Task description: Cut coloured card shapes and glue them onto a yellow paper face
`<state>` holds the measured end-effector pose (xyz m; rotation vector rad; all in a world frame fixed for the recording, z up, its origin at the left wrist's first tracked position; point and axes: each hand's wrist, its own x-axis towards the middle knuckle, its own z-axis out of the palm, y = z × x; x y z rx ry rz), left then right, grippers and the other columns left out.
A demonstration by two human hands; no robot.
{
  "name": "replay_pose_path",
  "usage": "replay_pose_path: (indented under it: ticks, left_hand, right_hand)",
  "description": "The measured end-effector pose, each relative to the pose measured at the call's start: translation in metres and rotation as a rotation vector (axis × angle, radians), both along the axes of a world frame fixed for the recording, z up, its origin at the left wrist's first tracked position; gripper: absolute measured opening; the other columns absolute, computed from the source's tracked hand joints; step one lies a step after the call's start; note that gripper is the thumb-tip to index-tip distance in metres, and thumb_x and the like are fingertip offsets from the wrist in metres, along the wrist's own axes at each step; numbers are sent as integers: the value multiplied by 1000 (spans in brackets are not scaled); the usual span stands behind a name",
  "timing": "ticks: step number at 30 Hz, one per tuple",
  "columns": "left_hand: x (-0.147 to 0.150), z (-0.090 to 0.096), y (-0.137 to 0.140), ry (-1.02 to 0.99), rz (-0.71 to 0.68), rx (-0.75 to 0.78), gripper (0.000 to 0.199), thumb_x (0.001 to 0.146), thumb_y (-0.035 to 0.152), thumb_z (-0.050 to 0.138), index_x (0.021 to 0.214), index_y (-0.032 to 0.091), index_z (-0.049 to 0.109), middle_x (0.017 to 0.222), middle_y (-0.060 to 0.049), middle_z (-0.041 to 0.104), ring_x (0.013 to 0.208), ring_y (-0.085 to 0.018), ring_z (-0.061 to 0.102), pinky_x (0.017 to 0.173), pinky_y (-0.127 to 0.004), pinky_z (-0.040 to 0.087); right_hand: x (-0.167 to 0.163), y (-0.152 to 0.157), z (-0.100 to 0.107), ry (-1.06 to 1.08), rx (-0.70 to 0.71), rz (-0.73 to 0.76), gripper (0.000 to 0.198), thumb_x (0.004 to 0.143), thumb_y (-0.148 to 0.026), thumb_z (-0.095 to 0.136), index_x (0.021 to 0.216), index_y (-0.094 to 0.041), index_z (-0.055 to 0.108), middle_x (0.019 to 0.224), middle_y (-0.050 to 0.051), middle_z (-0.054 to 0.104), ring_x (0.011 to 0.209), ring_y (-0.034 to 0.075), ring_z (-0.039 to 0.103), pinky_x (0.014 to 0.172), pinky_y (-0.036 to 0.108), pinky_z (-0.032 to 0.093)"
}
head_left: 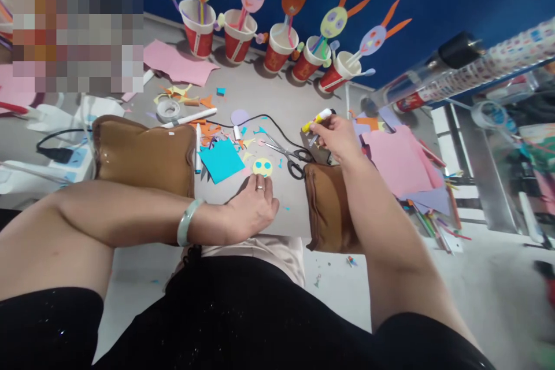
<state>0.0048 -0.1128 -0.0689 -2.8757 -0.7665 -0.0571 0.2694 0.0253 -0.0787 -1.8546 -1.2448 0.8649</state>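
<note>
My left hand (255, 206) rests low over the table, its curled fingers at the near edge of a round yellow paper face (262, 167) with blue eyes. The fingertips are partly hidden. Farther right, my right hand (337, 137) is closed around a yellow-and-white tube-shaped thing (319, 119). Black-handled scissors (289, 155) lie open between the hands. A blue paper piece (222, 161) is left of the yellow face, beside a white marker (198, 147) with a blue end.
Several red cups (281, 49) holding paper rabbit heads line the back. Brown cushions (145, 153) cover the table's front edge on both sides. A black cord (271, 121) crosses the middle. Pink paper (401, 159) lies at right, a tape roll (168, 110) and scraps at left.
</note>
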Motion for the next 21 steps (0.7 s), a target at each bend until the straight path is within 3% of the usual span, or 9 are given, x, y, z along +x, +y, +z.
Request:
replay_pose_path:
  ticks: [5,9,13,17,21]
  left_hand:
    - [2,1,0,23,16,-39,18,90,12,57,99,9,72,117,-26,72,107,-38,70,95,-57,49]
    - [3,-2,1,-9,16,-33,15,91,13,57,96,10,71,114,-25,73,107,-37,71,97,-55,48]
    - [5,-6,2,-46,20,-31,11,92,15,59,92,9,68,118,-28,72,112,-38,69,100,-55,48]
    - [6,-5,2,-70,35,-51,16,95,16,55,92,8,68,124,-29,70,115,-37,69,103,-55,46]
    - [6,-3,2,-76,25,-69,17,97,17,54,93,8,69,126,-29,70,114,-36,71,103,-53,48]
  right_hand:
    - [-2,-13,5,-177,213,24,30,70,-36,84,75,-24,57,69,1,65,60,17,60,56,34,52]
    - [-24,-44,25,-210,234,253,27,75,-35,81,76,-25,57,73,1,69,65,18,65,63,36,55]
    - [-49,-71,42,-240,231,478,14,79,-34,76,85,-23,67,77,0,71,69,17,65,66,33,54]
    - [-60,-83,36,-207,280,503,12,81,-29,72,91,-23,72,79,1,70,67,16,63,62,31,51]
    - [-62,-87,23,-193,418,523,11,83,-27,71,93,-23,72,86,3,72,76,19,66,70,34,53]
